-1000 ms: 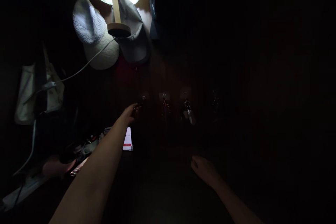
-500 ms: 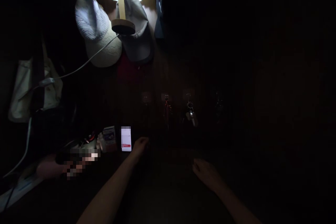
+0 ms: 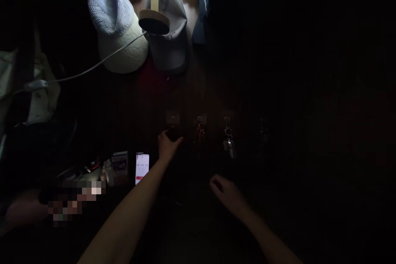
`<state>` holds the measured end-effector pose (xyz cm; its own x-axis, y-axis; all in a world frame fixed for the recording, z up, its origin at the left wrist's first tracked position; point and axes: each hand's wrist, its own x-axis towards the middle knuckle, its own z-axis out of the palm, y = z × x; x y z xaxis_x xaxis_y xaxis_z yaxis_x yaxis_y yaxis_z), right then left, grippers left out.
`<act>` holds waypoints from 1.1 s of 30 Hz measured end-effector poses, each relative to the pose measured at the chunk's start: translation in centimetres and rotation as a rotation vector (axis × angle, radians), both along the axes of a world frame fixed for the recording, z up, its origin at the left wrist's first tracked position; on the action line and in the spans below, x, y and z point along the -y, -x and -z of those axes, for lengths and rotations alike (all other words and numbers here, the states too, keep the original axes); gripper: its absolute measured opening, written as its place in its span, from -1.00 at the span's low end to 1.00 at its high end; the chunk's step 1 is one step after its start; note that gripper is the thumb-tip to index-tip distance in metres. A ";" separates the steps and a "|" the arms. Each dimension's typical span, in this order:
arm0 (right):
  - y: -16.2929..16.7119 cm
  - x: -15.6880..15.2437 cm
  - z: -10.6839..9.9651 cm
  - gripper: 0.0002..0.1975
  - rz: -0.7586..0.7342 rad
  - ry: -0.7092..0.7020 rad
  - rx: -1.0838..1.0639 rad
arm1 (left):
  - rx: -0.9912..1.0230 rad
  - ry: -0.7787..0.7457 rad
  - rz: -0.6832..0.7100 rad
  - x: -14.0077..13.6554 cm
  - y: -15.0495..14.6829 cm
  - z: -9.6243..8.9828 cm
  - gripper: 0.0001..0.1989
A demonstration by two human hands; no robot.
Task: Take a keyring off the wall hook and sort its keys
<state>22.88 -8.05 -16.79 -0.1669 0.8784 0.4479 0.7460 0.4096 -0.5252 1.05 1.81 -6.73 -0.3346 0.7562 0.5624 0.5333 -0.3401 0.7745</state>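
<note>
My left hand [image 3: 168,147] is raised just below the leftmost wall hook [image 3: 173,119], its thumb and fingers spread apart. Something dark may hang between them, but the shadow hides it. To its right a reddish beaded strap [image 3: 199,130] dangles from a second hook. A bunch of keys [image 3: 229,145] on a ring hangs from a third one. My right hand [image 3: 225,192] is lower down, below the keys and apart from them, with its fingers curled in; what they hold, if anything, is too dark to make out.
A lit phone [image 3: 142,167] stands left of my left forearm, near a small box [image 3: 120,167] and bottles [image 3: 108,171]. Above are a lamp [image 3: 154,20] with a white cord, a white cap [image 3: 123,51], a grey cap [image 3: 168,51] and a dark blue cap [image 3: 199,29]. A bag [image 3: 43,95] hangs left.
My left hand has risen from beside the phone to the leftmost hook, and its fingers have opened. My right hand has shifted slightly left and up. The camera view has moved closer.
</note>
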 end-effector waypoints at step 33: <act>10.3 -9.8 -17.6 -0.49 0.072 -0.295 0.741 | 0.449 0.137 0.449 0.3 2.2 -5.0 -0.71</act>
<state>12.60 1.75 0.83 -0.4595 0.7610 0.4579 0.8882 0.3922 0.2393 -1.14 1.54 -1.71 -0.1499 0.9320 0.3300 -0.0237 -0.3371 0.9412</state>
